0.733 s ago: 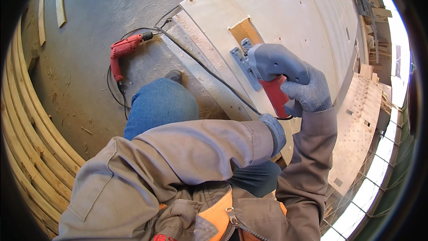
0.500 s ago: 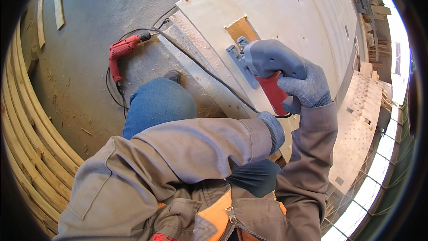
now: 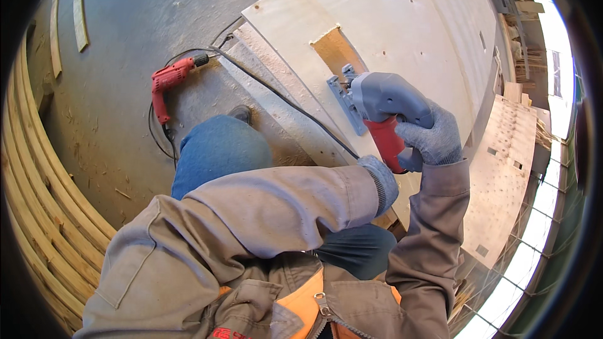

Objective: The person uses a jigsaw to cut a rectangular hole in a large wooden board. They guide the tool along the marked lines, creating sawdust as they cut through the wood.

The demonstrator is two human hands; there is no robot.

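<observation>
My right hand (image 3: 433, 138), in a grey knit glove, is closed around the handle of a jigsaw (image 3: 392, 94) with a grey body and red grip. The saw's metal base plate (image 3: 347, 105) is at the near end of a rectangular brownish patch (image 3: 339, 49) in a pale plywood sheet (image 3: 402, 19). My left hand (image 3: 380, 182), also gloved, is low by the sheet's near edge, just left of the red grip and beside the black cable (image 3: 289, 97). Its fingers are hidden from view.
A red drill (image 3: 168, 81) lies on the dusty floor at left, beyond my bent knee (image 3: 223, 150). Long timber strips (image 3: 44, 213) are stacked along the left. Another plywood panel (image 3: 502, 169) with small slots is at right. Sawdust-covered boards (image 3: 264, 81) lie under the sheet's left edge.
The jigsaw and my right hand have shifted slightly right and toward me, uncovering more of the brownish patch. My left hand is nearly where it was. The view has shifted a little.
</observation>
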